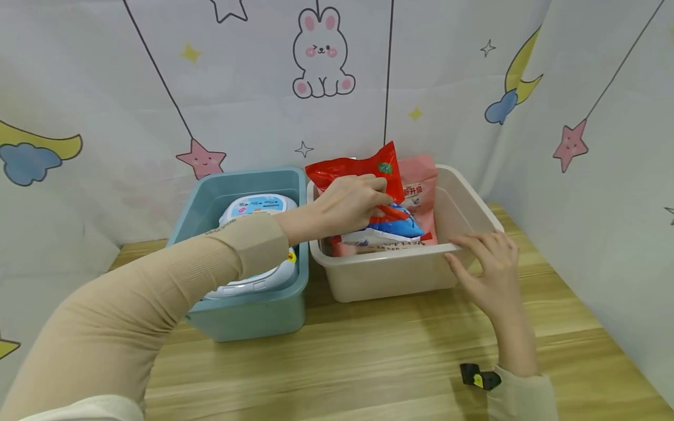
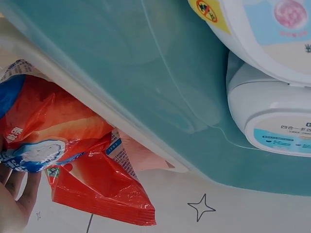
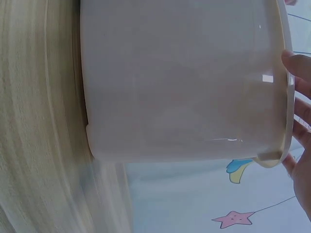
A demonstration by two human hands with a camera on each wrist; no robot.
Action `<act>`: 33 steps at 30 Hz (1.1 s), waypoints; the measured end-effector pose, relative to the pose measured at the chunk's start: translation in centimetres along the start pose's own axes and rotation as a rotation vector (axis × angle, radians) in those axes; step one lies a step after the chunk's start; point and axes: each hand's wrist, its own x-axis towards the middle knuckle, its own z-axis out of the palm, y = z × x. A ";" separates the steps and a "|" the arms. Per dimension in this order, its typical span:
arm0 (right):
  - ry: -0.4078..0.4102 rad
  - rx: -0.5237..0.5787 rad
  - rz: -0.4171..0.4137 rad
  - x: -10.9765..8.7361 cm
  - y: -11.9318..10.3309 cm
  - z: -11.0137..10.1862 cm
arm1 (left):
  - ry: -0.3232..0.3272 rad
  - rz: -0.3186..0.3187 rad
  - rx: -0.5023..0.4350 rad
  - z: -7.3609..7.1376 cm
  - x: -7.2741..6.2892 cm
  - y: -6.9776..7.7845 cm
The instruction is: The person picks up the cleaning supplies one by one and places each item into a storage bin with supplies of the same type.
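Note:
My left hand [image 1: 344,204] grips a shiny red and blue plastic packet [image 1: 392,175] at the left part of the cream bin [image 1: 392,280]. In the left wrist view the packet [image 2: 82,145] hangs beside the bin's rim, with fingers at its edge. At the bin's front right corner my right hand [image 1: 489,272] pinches the rim, thumb outside and fingers over the top. The right wrist view shows that hand [image 3: 301,111] on the rim above the bin's smooth wall [image 3: 184,82]. Behind the red packet stands a pink packet [image 1: 423,181]; a white one [image 1: 379,242] lies beneath, partly hidden.
A teal bin [image 1: 253,318] stands against the cream bin's left side. White rounded containers [image 1: 258,204] with blue labels sit in it, partly behind my left forearm. Both bins rest on a wood-grain table [image 1: 368,362]. A patterned curtain [image 1: 253,76] hangs behind.

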 end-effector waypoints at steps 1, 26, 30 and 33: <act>-0.002 -0.001 0.000 0.0 0.0 0.0 | -0.008 -0.002 0.003 0.1 0.0 0.0; 0.015 0.009 0.007 0.0 -0.2 -0.1 | -0.199 -0.007 0.001 1.4 -0.1 -0.1; 0.008 0.005 0.010 0.1 -0.3 -0.2 | -0.221 -0.019 -0.015 1.5 0.0 -0.1; 0.007 0.006 0.008 0.1 -0.3 -0.2 | -0.243 -0.031 -0.022 1.6 0.2 0.0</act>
